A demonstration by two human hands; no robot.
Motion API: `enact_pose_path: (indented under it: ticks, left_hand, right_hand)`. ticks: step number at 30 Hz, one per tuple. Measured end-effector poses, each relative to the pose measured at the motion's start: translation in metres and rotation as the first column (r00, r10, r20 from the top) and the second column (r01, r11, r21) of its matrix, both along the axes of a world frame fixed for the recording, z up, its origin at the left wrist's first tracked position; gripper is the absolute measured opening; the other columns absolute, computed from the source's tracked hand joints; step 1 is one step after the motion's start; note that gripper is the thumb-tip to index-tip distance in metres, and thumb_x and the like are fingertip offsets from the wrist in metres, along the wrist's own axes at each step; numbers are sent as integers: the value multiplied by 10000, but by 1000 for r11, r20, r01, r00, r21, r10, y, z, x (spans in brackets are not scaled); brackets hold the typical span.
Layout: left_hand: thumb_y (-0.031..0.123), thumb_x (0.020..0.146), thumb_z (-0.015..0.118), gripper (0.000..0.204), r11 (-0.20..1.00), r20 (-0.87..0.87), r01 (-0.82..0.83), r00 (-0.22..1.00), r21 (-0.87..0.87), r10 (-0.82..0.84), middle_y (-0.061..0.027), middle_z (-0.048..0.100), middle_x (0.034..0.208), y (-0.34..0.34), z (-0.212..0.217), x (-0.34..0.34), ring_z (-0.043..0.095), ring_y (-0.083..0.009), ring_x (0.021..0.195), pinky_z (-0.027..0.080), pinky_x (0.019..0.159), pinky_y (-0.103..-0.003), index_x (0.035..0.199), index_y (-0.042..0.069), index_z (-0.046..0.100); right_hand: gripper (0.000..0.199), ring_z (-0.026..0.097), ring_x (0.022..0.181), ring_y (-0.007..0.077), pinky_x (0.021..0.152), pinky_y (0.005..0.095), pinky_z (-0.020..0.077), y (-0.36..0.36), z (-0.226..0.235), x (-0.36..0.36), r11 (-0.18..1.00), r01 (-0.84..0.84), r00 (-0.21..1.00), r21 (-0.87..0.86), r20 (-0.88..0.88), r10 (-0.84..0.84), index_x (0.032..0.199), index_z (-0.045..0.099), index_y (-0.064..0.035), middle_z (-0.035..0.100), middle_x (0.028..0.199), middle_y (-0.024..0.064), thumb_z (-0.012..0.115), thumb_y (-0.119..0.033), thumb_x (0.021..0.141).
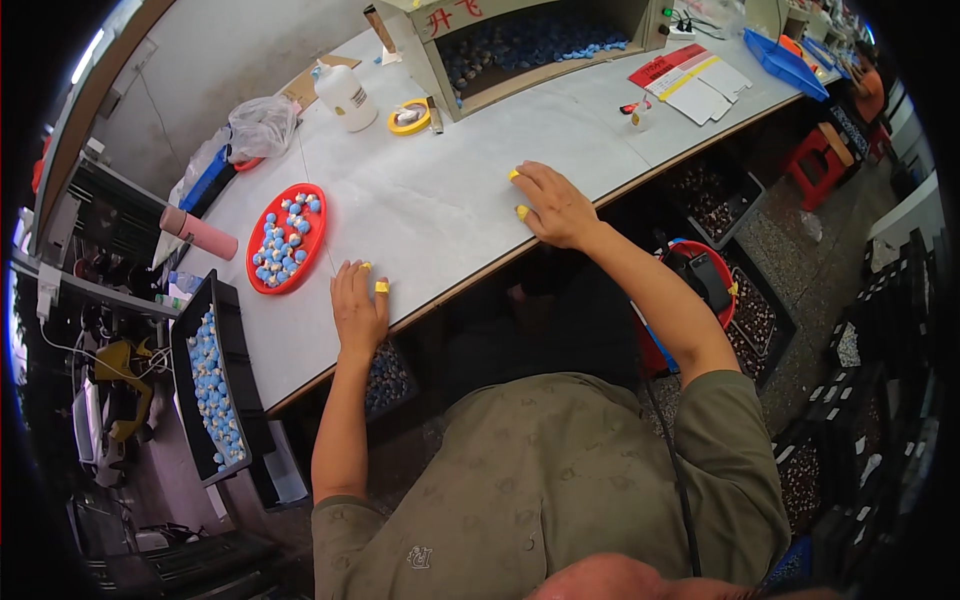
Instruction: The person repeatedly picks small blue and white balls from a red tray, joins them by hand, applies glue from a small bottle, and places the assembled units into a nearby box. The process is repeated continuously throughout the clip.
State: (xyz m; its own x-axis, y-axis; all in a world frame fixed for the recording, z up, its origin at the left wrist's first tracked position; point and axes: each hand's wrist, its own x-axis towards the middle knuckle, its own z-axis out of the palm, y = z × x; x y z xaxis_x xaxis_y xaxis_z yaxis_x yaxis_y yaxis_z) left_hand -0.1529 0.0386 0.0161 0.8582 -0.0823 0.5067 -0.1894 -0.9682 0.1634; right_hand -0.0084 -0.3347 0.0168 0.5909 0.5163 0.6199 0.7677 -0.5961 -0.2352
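Note:
My left hand (360, 308) lies on the white tabletop (420, 220) near its front edge, fingers stretched out and nothing in them. Yellow tape wraps its thumb and a fingertip. Just left of it sits a red round tray (318, 243) with several small blue-and-white balls (283, 262) in it. Farther right, my right hand (555, 207) rests on the table with its fingers apart, also bare of any object. Two of its fingertips carry yellow tape.
A black bin (240, 400) of blue balls stands at the left edge, near a pink bottle (200, 233). Toward the back are a white squeeze bottle (347, 97), a yellow tape roll (409, 118), an open-fronted box (540, 55) of blue pieces, and a blue tray (783, 65).

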Motion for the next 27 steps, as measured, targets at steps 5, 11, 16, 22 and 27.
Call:
enact_pose_path:
  ticks: [5,11,16,22,27]
  left_hand:
    - [242,942,611,381,998,4,-53,999,29,53,-189,578,1318,3,-2,-1,458,-410,1331,304,1129,-595,1236,1,578]
    - [263,940,610,369,996,14,-77,997,52,77,-180,590,1308,2,-2,-2,459,-399,1335,299,1127,-609,1200,1,599]
    - [264,940,611,371,995,-1,-86,996,50,86,-176,591,1309,1,1,-2,455,-395,1340,294,1131,-608,1203,2,600]
    - [260,942,610,368,995,-12,-87,996,57,87,-172,590,1314,2,-1,0,450,-396,1343,283,1137,-609,1207,5,603]
    - [262,956,594,365,993,-45,-94,994,77,98,-171,589,1342,-1,1,-1,457,-389,1354,283,1148,-578,1234,25,604]
  right_hand:
    - [481,444,1354,362,1141,436,374,2,-4,1,999,24,998,-24,56,-23,1278,552,4,515,1366,204,644,-179,843]
    - [487,458,1341,374,1134,445,381,3,-6,-1,999,28,999,-20,40,-28,1277,540,7,522,1361,198,649,-135,825]
    - [473,471,1331,370,1125,443,394,4,-4,-2,1000,24,999,13,47,-25,1260,552,5,534,1347,193,647,-128,816]
    - [456,480,1322,355,1116,430,405,4,-6,1,999,33,997,29,71,-35,1227,581,12,564,1300,187,644,-136,801]
    - [459,494,1306,355,1104,428,419,3,-4,-1,999,21,996,49,84,-25,1217,587,13,572,1280,182,641,-123,783]
